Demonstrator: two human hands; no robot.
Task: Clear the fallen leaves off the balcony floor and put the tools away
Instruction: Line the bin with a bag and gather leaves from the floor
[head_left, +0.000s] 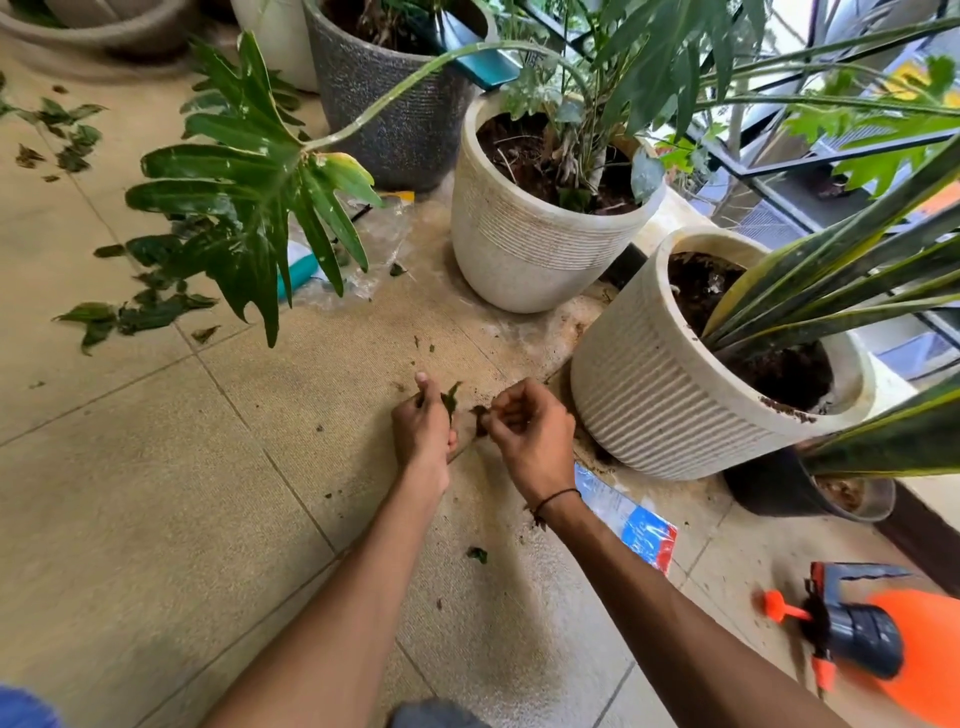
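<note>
Both my hands are low over the tan tiled balcony floor (156, 493), close together. My left hand (423, 426) grips a few small green leaves (451, 400) that stick out above its fingers. My right hand (530, 431) pinches a dark leaf scrap (480, 415) between thumb and fingertips. A larger pile of fallen green leaves (140, 306) lies on the floor to the left, with more fallen leaves (62, 135) at the far left. One small leaf bit (477, 554) lies between my forearms.
Two ribbed white pots (524, 254) (670, 410) and a grey pot (395, 119) stand close ahead and to the right. An orange spray bottle (883, 639) sits at the lower right. A clear plastic packet (628, 525) lies under my right wrist; another plastic bag (358, 254) lies behind the drooping leaf.
</note>
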